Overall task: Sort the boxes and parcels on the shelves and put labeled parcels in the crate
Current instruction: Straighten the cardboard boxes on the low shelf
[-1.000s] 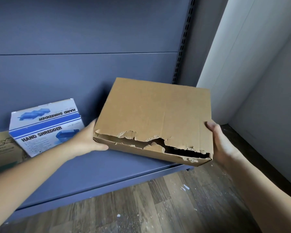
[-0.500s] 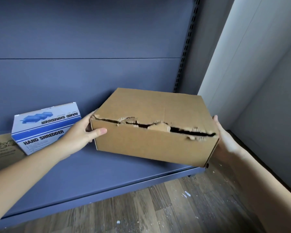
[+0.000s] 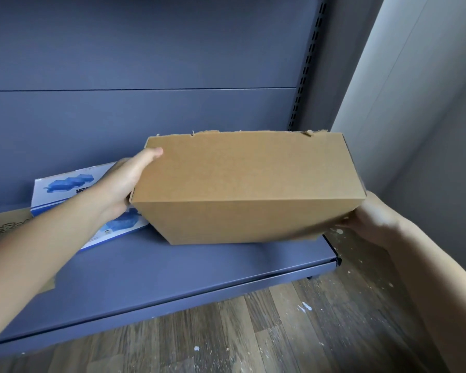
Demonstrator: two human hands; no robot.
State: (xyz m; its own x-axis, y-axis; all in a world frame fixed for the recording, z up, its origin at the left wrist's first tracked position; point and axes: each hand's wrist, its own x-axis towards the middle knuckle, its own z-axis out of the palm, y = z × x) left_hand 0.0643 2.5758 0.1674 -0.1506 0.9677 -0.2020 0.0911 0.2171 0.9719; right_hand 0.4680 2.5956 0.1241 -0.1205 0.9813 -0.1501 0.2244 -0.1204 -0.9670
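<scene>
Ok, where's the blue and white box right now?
The blue and white box lies at the left of the head view on the grey shelf, partly hidden behind the left hand, just left of the held cardboard box.

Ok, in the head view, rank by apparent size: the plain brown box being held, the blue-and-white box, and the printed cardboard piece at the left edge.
1. Plain brown box, nearest the camera.
2. Blue-and-white box, partly hidden.
3. Printed cardboard piece, cut off by the frame, so unsure.

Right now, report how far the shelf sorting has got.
Done: nothing clearly finished; no crate is in view. In hand: the left hand and right hand hold a plain brown cardboard box above the shelf, its torn edge at the top; the faces showing carry no label. Left: the blue-and-white box and another cardboard box sit on the shelf.
</scene>
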